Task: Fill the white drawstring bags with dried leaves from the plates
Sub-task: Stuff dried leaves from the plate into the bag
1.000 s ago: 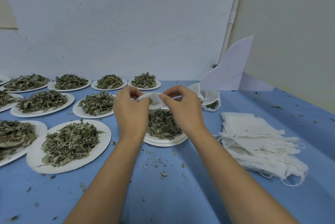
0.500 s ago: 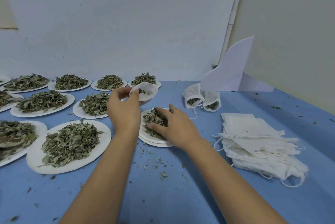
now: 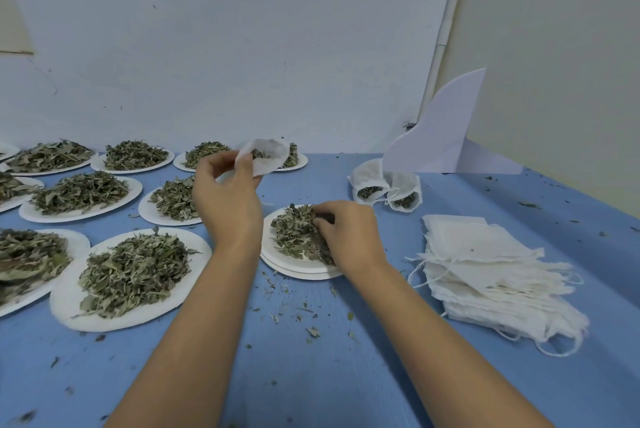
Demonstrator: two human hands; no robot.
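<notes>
My left hand (image 3: 227,201) pinches the rim of a white drawstring bag (image 3: 268,157), raised above the table with its mouth open and some leaves inside. My right hand (image 3: 349,235) is down on the near white plate (image 3: 294,266), fingers curled into its pile of dried leaves (image 3: 294,232). Two filled bags (image 3: 386,185) lie at the back right. A stack of empty white bags (image 3: 491,272) sits to the right of my right arm.
Several more plates of dried leaves (image 3: 133,273) cover the left half of the blue table (image 3: 311,375). A white card stand (image 3: 446,130) leans in the back corner by the wall. Leaf crumbs are scattered in front of the near plate.
My hands have separated: the left lifted the bag up and back, while the right dropped onto the near plate and closed its fingers in the leaves.
</notes>
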